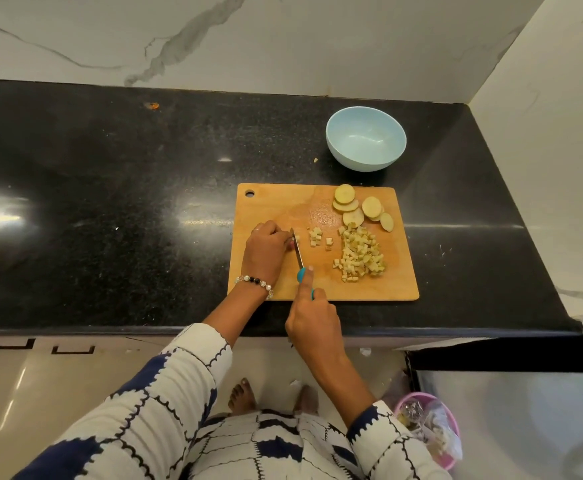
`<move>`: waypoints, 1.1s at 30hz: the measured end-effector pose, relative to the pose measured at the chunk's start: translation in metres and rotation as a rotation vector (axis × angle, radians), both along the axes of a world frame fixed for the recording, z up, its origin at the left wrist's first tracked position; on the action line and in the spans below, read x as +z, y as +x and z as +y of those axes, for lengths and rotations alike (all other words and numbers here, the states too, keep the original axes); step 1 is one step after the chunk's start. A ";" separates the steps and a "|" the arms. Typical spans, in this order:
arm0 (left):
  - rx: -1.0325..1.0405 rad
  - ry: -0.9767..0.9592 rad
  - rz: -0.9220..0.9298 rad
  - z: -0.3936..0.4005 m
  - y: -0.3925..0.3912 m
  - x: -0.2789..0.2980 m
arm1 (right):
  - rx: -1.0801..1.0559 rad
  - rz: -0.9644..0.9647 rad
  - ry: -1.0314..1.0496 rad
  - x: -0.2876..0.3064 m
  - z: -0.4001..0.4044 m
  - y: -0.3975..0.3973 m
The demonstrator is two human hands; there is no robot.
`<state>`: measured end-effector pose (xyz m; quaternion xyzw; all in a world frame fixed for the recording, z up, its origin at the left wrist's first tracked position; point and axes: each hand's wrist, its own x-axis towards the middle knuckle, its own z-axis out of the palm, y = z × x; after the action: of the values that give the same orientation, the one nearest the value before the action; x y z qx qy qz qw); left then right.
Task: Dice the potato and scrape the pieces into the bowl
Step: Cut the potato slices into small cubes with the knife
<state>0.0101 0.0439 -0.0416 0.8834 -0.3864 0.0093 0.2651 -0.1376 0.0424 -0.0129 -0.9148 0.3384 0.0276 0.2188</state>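
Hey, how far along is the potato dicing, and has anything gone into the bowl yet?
Partly done. A pile of diced potato sits on the cutting board. In hand: the right hand holds the knife, cutting a piece pinned by the left hand. Left: several round slices remain uncut, and the blue bowl looks empty, so no scraping has happened.

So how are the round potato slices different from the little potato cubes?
The round slices are big flat discs, overlapping at the board's far edge. The little cubes are tiny blocks, heaped nearer the person. The slices are few; the cubes are many. Both are pale yellow potato on the same board.
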 end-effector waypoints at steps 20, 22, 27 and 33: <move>0.057 0.028 0.294 0.008 0.010 0.008 | -0.048 -0.204 -0.084 -0.002 -0.008 -0.019; 0.075 0.025 0.301 0.009 0.010 0.013 | -0.051 -0.265 -0.084 -0.004 -0.007 -0.014; 0.124 -0.017 0.303 0.007 0.005 0.017 | -0.045 -0.249 -0.058 -0.010 -0.005 -0.004; 0.122 -0.016 0.284 0.004 0.004 0.014 | -0.031 -0.153 -0.087 -0.008 -0.001 -0.003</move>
<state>0.0140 0.0475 -0.0275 0.8955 -0.2905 -0.0964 0.3232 -0.1406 0.0418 -0.0206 -0.9174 0.3359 -0.0603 0.2046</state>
